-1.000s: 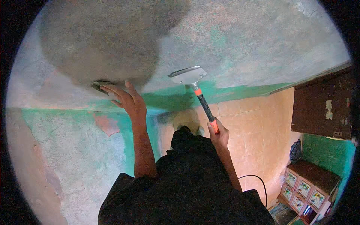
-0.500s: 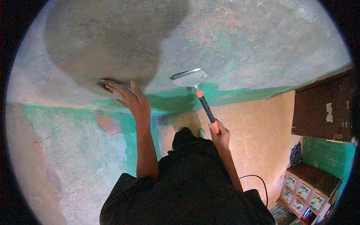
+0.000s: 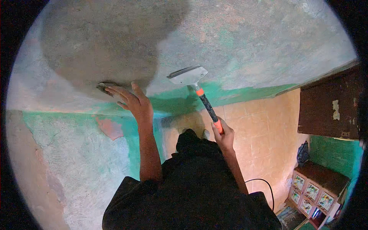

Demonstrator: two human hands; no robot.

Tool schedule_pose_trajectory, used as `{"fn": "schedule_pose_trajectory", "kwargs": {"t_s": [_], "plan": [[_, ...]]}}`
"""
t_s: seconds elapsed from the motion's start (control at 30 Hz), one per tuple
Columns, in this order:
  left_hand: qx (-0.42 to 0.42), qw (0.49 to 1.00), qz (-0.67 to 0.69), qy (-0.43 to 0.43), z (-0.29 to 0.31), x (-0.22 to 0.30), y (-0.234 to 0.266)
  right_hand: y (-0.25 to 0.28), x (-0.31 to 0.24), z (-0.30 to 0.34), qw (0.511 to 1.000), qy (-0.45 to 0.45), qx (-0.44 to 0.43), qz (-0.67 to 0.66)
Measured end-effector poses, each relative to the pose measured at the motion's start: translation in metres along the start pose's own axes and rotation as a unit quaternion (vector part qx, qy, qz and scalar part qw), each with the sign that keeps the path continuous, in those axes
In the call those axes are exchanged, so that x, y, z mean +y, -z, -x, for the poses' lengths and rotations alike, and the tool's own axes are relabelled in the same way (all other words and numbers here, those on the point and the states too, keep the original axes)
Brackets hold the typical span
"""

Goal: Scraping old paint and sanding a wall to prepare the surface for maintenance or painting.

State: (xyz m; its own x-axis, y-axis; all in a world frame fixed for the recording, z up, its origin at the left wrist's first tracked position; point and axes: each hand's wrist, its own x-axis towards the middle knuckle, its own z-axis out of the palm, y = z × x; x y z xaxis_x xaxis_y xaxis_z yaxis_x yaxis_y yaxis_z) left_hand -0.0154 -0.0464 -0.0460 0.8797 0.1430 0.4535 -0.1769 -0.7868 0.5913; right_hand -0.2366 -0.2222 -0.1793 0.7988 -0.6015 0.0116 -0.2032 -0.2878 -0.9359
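Against the wall in front of me, my left hand (image 3: 138,105) has its fingertips on a small dark, flat piece (image 3: 102,86), partly hidden by the fingers; its kind cannot be made out. That wall (image 3: 230,42) is grey and patchy, with a large dark area around the hand and green paint along its lower edge. Fingers of my right hand (image 3: 224,134) wrap around the lower orange end of a long-handled scraper (image 3: 209,107). The scraper's handle is black and orange, and its broad metal head (image 3: 189,75) is up by the grey wall; contact with the wall cannot be told.
Orange floor tiles (image 3: 253,130) lie below me. On the left stands a side wall (image 3: 84,153) with flaking white and green paint. At the right are a dark brown wooden panel (image 3: 326,111), a small cabinet (image 3: 314,191) with decorated drawers, and a black cable (image 3: 270,188).
The scraper has shifted slightly up and left with my right hand. My left hand and the dark piece have moved a little left along the wall.
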Motion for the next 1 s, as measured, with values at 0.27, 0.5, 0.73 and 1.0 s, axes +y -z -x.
{"fn": "schedule_pose_trajectory", "kwargs": {"t_s": [0.27,0.5,0.73,1.0], "plan": [[-0.003,1.0,-0.001,-0.005,0.001,-0.005,0.003,0.0,-0.001,0.0,0.999,-0.01,-0.034,-0.006],[-0.018,1.0,-0.005,0.01,0.001,-0.001,0.007,0.0,-0.003,0.004,0.999,-0.026,-0.04,-0.023],[-0.013,1.0,-0.027,0.002,0.0,-0.005,0.002,-0.007,-0.002,0.007,0.998,-0.01,-0.023,-0.061],[-0.008,1.0,-0.012,0.009,-0.001,-0.003,0.004,-0.006,0.005,0.008,0.997,-0.021,-0.03,-0.07]]}}
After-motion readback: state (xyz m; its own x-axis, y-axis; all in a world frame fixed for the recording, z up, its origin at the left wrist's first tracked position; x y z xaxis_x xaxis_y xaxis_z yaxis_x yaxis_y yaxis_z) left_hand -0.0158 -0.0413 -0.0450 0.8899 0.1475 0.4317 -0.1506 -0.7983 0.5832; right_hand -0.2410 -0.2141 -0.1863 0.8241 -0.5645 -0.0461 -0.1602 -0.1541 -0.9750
